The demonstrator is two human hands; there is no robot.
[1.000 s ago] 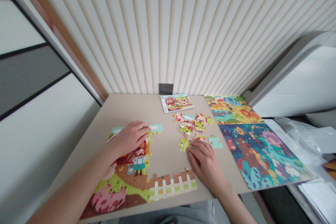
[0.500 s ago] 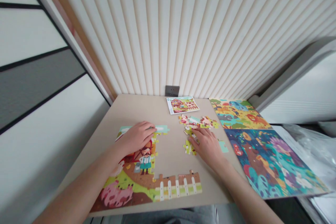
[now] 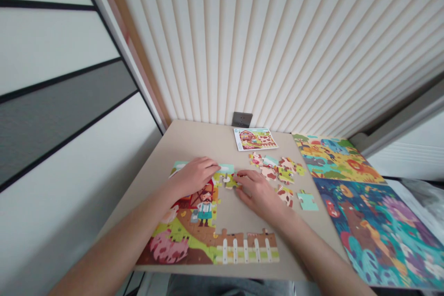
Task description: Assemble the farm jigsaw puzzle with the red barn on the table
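So the right hand (image 3: 256,190) has a green puzzle piece (image 3: 229,182) by its edge, right at the farm puzzle's (image 3: 200,239) upper-right gap; can't tell if it's locked in. Left hand (image 3: 196,176) lies on the puzzle's top, can't tell if it's gripping anything. Loose pieces (image 3: 268,173) sit further right, below the picture card (image 3: 256,139).
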